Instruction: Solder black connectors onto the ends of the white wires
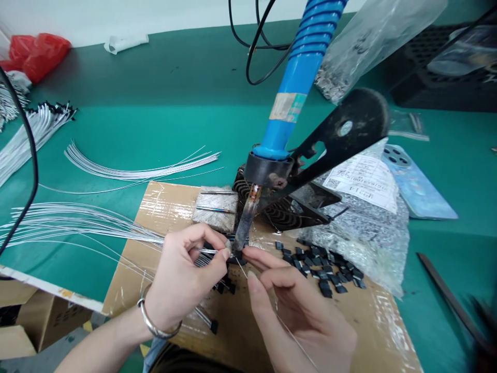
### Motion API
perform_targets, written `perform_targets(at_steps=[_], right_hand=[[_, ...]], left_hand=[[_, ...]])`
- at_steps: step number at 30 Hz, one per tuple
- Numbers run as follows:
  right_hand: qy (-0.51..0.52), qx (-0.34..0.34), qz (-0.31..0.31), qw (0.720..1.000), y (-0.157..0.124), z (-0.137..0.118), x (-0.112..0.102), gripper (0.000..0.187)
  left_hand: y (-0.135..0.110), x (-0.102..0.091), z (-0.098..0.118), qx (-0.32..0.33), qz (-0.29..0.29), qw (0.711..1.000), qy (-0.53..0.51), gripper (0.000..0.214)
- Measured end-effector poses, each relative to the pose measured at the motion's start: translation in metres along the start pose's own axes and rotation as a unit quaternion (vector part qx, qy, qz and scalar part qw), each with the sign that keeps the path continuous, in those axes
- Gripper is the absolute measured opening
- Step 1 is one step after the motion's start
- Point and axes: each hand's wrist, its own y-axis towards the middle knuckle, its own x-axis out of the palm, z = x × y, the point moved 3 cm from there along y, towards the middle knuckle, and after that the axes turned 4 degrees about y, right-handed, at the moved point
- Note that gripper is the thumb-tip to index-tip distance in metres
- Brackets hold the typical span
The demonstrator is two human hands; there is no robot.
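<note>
My left hand [186,280] is closed in a pinch on a bundle of thin white wires [77,223] and holds their ends right under the tip of a fixed blue-handled soldering iron [298,77]. My right hand [298,311] pinches a thin strand of solder wire [287,331] and brings its end to the same tip [243,235]. A silver bangle sits on my left wrist. Small black components [326,269] lie scattered on the taped cardboard sheet [155,217] just right of my hands.
A black stand [341,140] carries the iron. A grey cleaning sponge [215,207] sits behind my hands. Bags of small parts [368,223] lie at the right. More white wire bundles [132,168] fan across the green table, with a red bag [37,52] far left.
</note>
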Motion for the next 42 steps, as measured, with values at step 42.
perform_targets(at_steps=[42], right_hand=[[-0.020, -0.049, -0.005, 0.999, -0.0001, 0.0024, -0.0001, 0.017]], left_hand=[[-0.0009, 0.0019, -0.0030, 0.008, 0.004, 1.000, -0.006, 0.007]])
